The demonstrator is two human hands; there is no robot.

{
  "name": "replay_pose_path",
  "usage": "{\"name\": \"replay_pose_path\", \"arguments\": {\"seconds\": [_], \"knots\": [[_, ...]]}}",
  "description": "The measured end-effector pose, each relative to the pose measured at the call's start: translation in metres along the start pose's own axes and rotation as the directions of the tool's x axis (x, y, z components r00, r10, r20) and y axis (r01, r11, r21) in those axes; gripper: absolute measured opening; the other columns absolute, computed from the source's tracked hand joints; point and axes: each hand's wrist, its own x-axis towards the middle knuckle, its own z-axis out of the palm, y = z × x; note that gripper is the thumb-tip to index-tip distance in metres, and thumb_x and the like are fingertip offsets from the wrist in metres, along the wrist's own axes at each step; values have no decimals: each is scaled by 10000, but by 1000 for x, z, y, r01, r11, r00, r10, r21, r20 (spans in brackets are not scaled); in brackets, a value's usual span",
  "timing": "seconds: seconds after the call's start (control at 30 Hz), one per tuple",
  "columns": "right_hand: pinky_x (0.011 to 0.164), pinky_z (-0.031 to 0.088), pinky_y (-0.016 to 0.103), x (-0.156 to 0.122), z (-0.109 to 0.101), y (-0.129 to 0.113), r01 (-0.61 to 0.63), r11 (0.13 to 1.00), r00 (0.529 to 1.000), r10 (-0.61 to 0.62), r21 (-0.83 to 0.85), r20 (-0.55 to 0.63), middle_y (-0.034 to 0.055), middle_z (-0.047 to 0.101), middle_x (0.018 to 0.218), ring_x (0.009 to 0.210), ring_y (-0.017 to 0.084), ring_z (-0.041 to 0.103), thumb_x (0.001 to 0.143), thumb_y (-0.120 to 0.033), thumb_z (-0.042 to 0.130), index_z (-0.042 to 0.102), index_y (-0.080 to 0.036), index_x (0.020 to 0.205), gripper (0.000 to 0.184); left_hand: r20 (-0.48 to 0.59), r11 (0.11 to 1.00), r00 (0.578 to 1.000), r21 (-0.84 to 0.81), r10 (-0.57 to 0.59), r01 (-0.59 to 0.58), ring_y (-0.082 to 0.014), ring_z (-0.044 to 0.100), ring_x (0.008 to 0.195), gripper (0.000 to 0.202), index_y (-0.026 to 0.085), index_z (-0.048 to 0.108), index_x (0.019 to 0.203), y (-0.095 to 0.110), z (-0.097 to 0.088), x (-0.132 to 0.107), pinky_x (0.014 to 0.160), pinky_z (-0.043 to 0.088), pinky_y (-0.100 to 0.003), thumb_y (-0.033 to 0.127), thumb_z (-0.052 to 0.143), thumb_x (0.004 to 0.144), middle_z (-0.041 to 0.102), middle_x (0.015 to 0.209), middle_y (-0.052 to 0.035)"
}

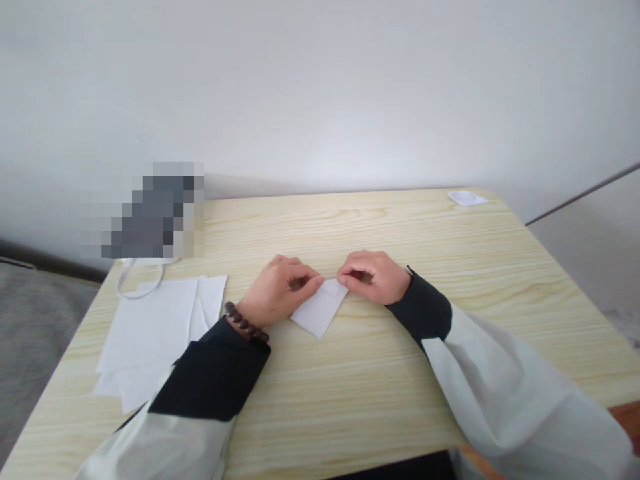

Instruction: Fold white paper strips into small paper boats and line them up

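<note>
- Two bare hands meet over one small folded white paper (318, 313), which lies near the middle of the pale wood-grain table (380, 387); take it as the centre of the clock, with twelve toward the wall (320, 87).
- Left hand (278, 291), at ten o'clock: thumb and forefinger come together on the paper's upper left edge, pinching it there, the other fingers curled behind.
- Right hand (379, 276), at two o'clock: thumb and forefinger pinch the upper right corner, with a rounded gap behind the tips. The two pairs of fingertips are near each other but apart.
- Between the fingertips, a small flap or crease shows along the paper's top; its lowest corner points to six o'clock.
- At nine o'clock, several white sheets (150, 327) lie overlapping and unevenly fanned, with the left sleeve (170, 433) crossing in front of their near corner.
- A white loop (120, 285) hangs over the far edge of those sheets, below a dark, blurred-out object (155, 213) at ten o'clock.
- Well apart, at two o'clock, a second folded white piece (467, 198) rests near the table's far corner.
- Dark round beads (245, 323) circle the left wrist; both pale sleeves end in black cuffs.
- At five o'clock, a black item (400, 467) is cut off by the bottom edge; I cannot tell what it is.
</note>
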Motion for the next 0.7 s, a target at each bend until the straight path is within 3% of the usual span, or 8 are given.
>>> {"name": "replay_pose_path", "arguments": {"seconds": [0.33,0.5,0.6,0.7], "knots": [[616,430,233,-4,-9,4,-149,987,989,150,53,-10,59,660,790,687,126,580,890,-208,443,643,-141,871,212,-24,994,993,4,-112,112,-131,576,650,307,165,695,744,-2,0,-2,573,412,-217,350,477,855,675,680,-2],[586,416,233,-3,-6,0,-126,991,992,125,51,8,36,617,704,632,123,549,893,-296,478,615,-152,805,217,-52,990,989,-32,-141,140,-145,613,713,310,177,707,851,-3,3,-3,620,449,-230,390,483,865,710,770,-13],[549,395,218,-3,-4,-2,-160,987,987,161,33,-26,16,593,665,583,103,514,881,-277,494,599,-158,758,200,-76,988,991,-112,-111,102,-144,625,764,256,187,682,950,-2,3,-3,705,479,-246,355,515,853,715,866,-21],[542,393,216,-2,-2,-1,-195,981,976,194,9,-101,13,587,668,571,97,499,875,-274,505,596,-162,758,186,-102,989,993,-141,-57,42,-148,623,802,214,192,680,936,-1,2,-3,747,491,-259,286,510,844,704,910,-35]]}}
